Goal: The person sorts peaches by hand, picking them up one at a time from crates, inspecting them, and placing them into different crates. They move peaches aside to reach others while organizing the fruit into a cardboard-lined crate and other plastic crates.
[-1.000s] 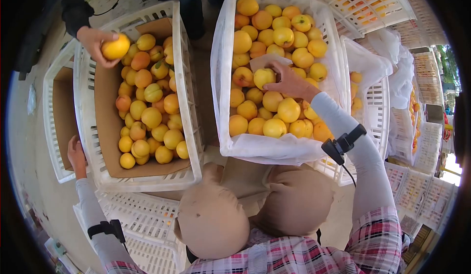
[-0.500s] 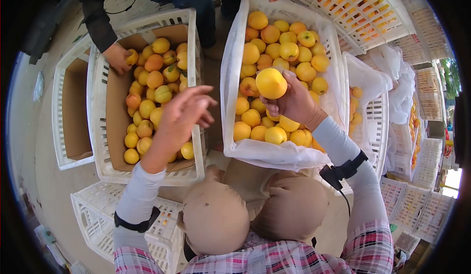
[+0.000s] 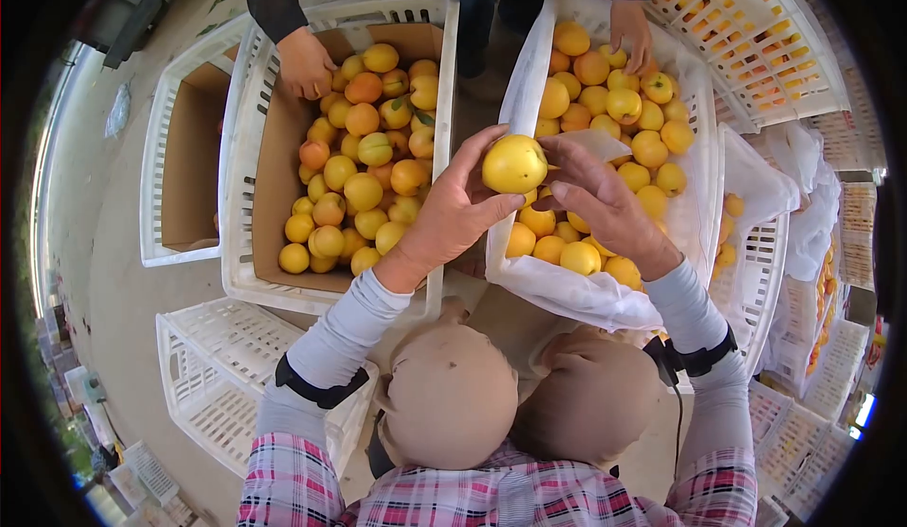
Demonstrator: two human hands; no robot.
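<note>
A yellow peach (image 3: 514,164) is held in my left hand (image 3: 452,208), thumb below and fingers along its far left side. A small dark spot shows on its skin. Close at the peach's right side is my right hand (image 3: 609,201), its thumb and fingers apart. Both hands are above the near left side of a white-lined crate (image 3: 567,286) full of yellow peaches. To the left stands a cardboard-lined white crate (image 3: 331,293) holding yellow and orange-blushed peaches.
Across from me, a co-worker's one hand (image 3: 305,62) is at the left crate and the other hand (image 3: 630,31) reaches into the lined crate. An empty white crate (image 3: 222,362) lies by my left knee. More fruit crates (image 3: 746,31) stand at the right.
My left hand has come right and taken hold of the peach, which my right hand held before. The co-worker's hand has come down into the lined crate. The view has shifted.
</note>
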